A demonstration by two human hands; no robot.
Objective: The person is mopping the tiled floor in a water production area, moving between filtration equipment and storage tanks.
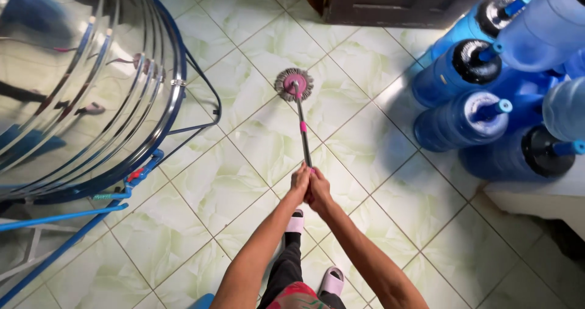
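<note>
mop [303, 126] in both hands, centre frame, handle running from the grip up and away to a round pink-and-grey head [294, 84] flat on the pale green marbled floor tiles [219, 181]. pink collar partway down the metal shaft.

left to right:
- far left: large shiny steel tank [73, 84], ribbed, sitting in a blue metal frame [183, 102]; blue pipe [67, 216] running low beside it along the floor.
- left hand [300, 184] clenched round the mop handle, thumb side up, forearm reaching in from bottom centre.
- right hand [318, 190] clenched on the same handle, touching the left, just beside and slightly below it.
- below the hands: two feet in pink-and-white slippers [296, 222], dark trousers, one foot ahead of the other on the tiles.
- top centre-right: dark cabinet [396, 1] against the wall, well apart from the mop head.
- far right: cluster of big blue water jugs [463, 120] lying on their sides, stacked, cap ends with blue taps facing the mop. near the mop head, not touching it.
- bottom right: pale ledge [536, 202] under the jugs.
</note>
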